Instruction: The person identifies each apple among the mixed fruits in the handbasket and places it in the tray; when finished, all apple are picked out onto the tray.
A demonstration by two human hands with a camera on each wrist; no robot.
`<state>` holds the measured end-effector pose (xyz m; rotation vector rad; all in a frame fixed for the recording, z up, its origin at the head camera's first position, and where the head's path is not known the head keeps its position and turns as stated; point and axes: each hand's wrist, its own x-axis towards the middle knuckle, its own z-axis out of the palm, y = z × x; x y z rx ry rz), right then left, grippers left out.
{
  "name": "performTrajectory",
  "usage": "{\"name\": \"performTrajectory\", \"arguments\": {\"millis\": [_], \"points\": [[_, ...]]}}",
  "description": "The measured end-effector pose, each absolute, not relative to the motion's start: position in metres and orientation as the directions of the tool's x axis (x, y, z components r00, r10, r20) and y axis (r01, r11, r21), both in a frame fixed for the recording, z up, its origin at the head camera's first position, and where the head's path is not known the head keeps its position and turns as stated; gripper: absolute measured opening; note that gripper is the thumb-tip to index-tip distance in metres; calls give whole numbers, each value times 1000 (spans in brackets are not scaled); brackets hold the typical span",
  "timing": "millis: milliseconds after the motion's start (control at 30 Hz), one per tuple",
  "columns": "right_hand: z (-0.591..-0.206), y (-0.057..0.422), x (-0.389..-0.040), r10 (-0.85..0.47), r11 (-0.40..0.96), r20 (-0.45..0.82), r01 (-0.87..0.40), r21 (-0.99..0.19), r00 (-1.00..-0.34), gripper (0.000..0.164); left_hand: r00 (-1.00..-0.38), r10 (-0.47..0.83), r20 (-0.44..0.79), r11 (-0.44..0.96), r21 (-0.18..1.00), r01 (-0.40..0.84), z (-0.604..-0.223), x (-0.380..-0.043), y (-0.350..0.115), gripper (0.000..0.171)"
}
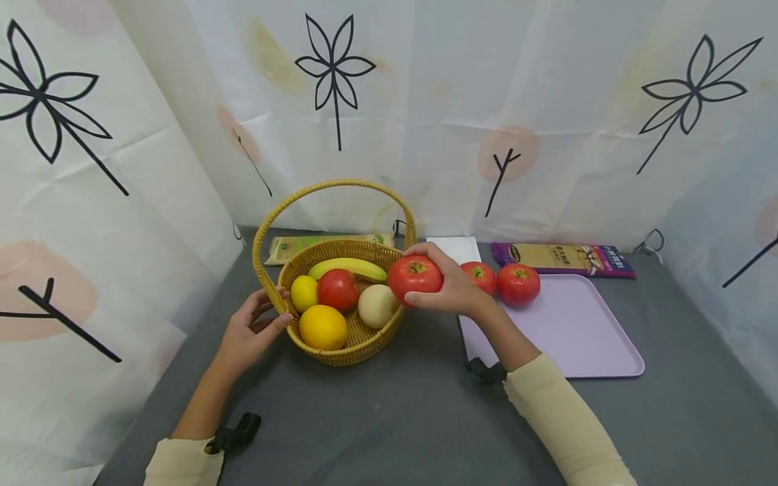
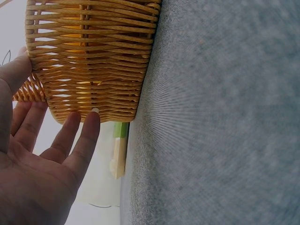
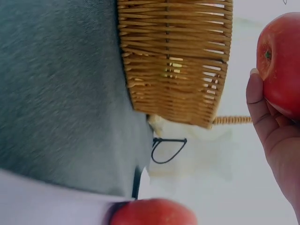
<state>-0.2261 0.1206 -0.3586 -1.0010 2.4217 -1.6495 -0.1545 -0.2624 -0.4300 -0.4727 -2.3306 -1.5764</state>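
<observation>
In the head view, my right hand [image 1: 446, 287] grips a red tomato [image 1: 416, 278] above the right rim of a wicker basket [image 1: 358, 354]. The right wrist view shows the thumb and fingers around this tomato [image 3: 283, 63]. My left hand [image 1: 250, 331] touches the basket's left side near the handle's base. Its spread, fairly straight fingers rest against the wicker wall [image 2: 93, 70] in the left wrist view. Inside the basket are a banana [image 1: 349, 268], a lemon [image 1: 304, 293], a red round fruit [image 1: 338, 291], an orange [image 1: 323, 328] and a pale round fruit [image 1: 377, 306].
Right of the basket lies a pale purple tray [image 1: 583, 331], with two more tomatoes [image 1: 519, 285] at its back left corner. A purple-ended packet [image 1: 562, 260] lies behind the tray, and a green-and-tan packet [image 1: 282, 251] behind the basket. Patterned curtains [image 1: 425, 135] enclose the grey table [image 1: 389, 432].
</observation>
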Motion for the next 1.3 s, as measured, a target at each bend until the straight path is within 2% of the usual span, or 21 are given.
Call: {"name": "performTrajectory", "arguments": {"millis": [367,600,1033,1300], "points": [[-363,157,-215,-425,301,253,-399,-866,-869,69,-903,112,414,345,836,426,-429,-154,-262,48],[-367,182,-212,-325,297,308,-405,-864,-894,67,-903,113,415,342,837,428,-429,-153,-263,48],[-360,229,-214,-107,322,306,-324,-889,-946,66,-908,111,404,336,844,417,-431,-154,-260,50],[-354,258,-215,49,368,311,-273,-889,-949,67,-909,111,401,352,840,413,-430,-154,-262,50]]}}
